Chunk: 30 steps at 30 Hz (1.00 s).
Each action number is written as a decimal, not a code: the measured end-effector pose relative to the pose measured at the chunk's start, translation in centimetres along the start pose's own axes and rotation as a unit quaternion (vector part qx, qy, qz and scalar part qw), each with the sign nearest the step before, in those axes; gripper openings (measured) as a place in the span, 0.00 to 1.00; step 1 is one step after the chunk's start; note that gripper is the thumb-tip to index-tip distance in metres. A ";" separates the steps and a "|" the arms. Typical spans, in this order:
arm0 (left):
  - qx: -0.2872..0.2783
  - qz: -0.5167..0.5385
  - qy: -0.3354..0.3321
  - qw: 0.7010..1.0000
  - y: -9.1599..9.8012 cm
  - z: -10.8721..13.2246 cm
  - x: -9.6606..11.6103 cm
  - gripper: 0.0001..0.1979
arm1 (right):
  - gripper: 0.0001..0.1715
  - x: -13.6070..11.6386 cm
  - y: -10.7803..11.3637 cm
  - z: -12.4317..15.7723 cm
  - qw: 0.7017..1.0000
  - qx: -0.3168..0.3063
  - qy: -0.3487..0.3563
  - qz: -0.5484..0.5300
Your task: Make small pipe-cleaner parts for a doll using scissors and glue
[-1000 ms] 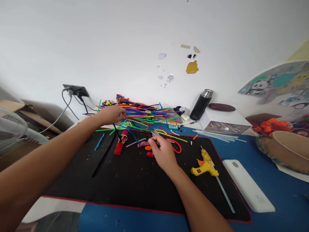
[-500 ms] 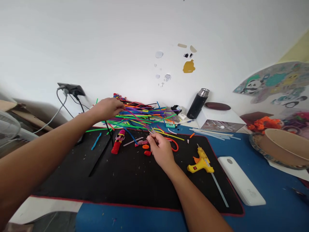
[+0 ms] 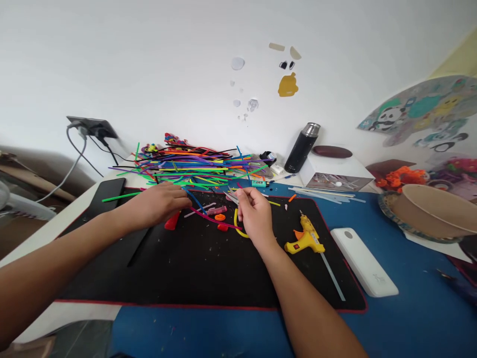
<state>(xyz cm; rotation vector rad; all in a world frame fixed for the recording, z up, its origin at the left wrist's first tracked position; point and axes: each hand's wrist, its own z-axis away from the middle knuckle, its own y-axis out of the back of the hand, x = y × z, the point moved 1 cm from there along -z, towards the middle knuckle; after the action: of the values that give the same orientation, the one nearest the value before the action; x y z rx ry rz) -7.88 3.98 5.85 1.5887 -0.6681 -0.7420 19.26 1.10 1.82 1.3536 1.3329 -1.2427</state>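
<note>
Black mat [image 3: 208,271] faces white wall [image 3: 167,64], left hand [image 3: 162,203] pinching pink stem [image 3: 205,216], right hand [image 3: 257,215] scissors [image 3: 232,197].

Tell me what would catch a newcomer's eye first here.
The heap of multicoloured stems along the wall stands out first. Over the black mat in front of it, the left hand holds a pink stem. Farther right on the mat lies a yellow glue gun.

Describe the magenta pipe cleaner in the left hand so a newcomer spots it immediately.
Find the black mat with the red border, then the left hand over its far part. From that hand's fingers, the magenta pipe cleaner extends toward the right hand. Its colour sets it apart from the blue pipe cleaner nearby.
</note>
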 end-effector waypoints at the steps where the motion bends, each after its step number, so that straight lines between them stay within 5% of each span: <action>1: -0.024 -0.008 -0.020 0.999 -0.1 0.2 0.1 0.13 | 0.18 0.1 -0.1 0.0 1.000 -0.004 0.000 0.001; 7: -0.041 -0.025 -0.067 0.997 -0.9 0.7 0.2 0.15 | 0.16 0.6 -0.3 0.1 1.000 -0.016 -0.007 0.010; 19: -0.021 0.014 -0.056 0.998 -0.6 0.4 0.3 0.14 | 0.19 0.8 -0.5 0.5 0.998 -0.042 -0.025 0.028; 30: 0.072 0.005 0.148 0.986 -0.3 -0.6 -6.9 0.17 | 0.18 1.1 -0.9 0.8 0.996 -0.053 0.007 0.065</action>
<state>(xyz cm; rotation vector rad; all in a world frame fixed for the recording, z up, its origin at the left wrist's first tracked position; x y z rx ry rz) -11.77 9.65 6.27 1.7813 -0.5190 -0.4434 18.19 0.57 0.67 1.3545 1.2810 -1.0627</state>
